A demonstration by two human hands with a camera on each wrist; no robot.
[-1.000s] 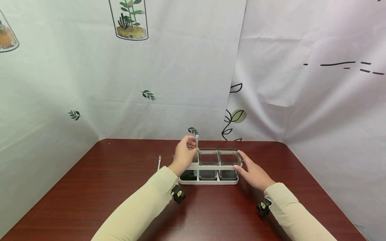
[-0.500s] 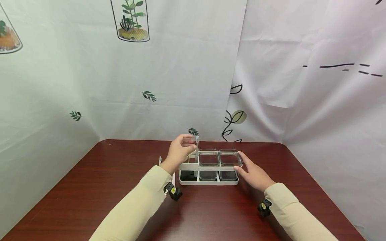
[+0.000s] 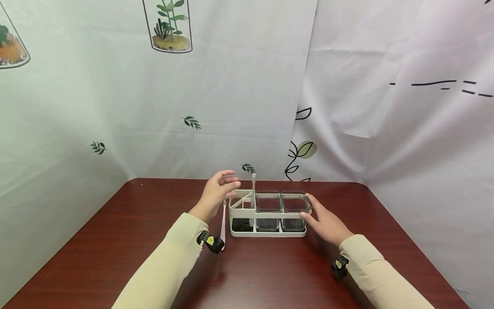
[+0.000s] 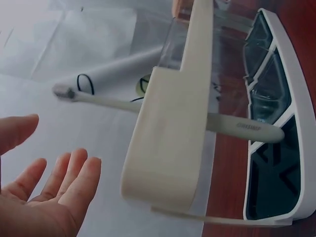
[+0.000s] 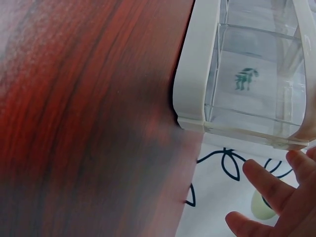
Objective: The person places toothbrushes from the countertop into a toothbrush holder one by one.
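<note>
A white toothbrush holder (image 3: 279,216) stands on the table, two clear cups (image 3: 268,202) in its right compartments. Upright in its left part is a pale toothbrush (image 3: 253,186), bristles up; the left wrist view shows the handle (image 4: 244,128) below the upper frame. My left hand (image 3: 218,193) hangs beside the holder's left end, fingers spread and holding nothing. Right of the holder, my right hand (image 3: 326,221) rests its thumb and fingertips against the end, fingers fairly straight. In the right wrist view, fingertips (image 5: 296,160) sit right at the rim.
A second toothbrush (image 3: 223,227), pinkish white, lies on the table left of the holder, partly behind my left wrist. The dark red wooden table (image 3: 270,274) ends at a white printed curtain (image 3: 247,107).
My left hand has let go of the toothbrush, which stays upright in the holder, and has drawn away to the left. The right hand has stayed at the holder's end.
</note>
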